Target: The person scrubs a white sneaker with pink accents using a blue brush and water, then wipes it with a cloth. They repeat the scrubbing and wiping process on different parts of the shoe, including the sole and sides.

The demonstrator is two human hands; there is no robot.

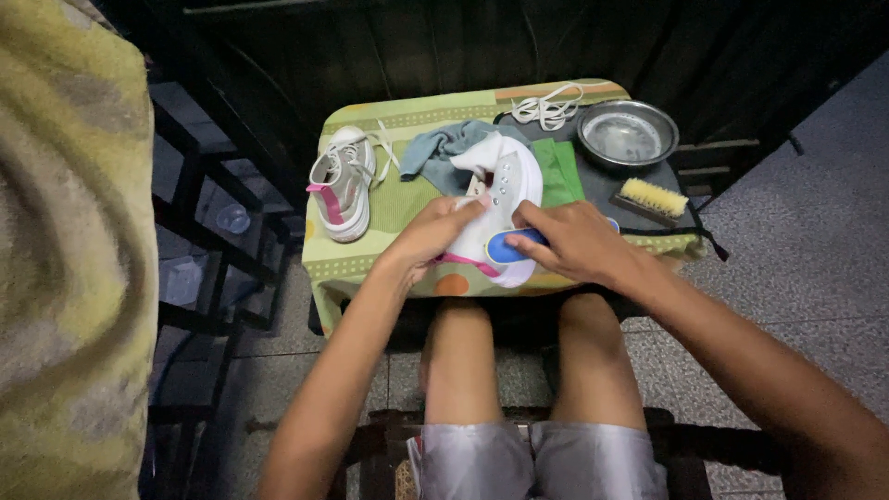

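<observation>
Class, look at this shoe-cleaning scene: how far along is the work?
Done: laces lie loose beside the metal bowl. In hand: left hand steadies the unlaced white shoe; right hand presses a blue brush against it. Left: the second shoe sits laced and apart.

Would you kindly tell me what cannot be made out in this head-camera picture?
- Blue oval brush, head view: mostly covered by the right hand.
- White high-top sneaker with pink trim: its near side is hidden by the left hand.
- Round metal bowl: too dim to tell its contents.
- Left edge: blurred yellow-green cloth blocks the view.
</observation>
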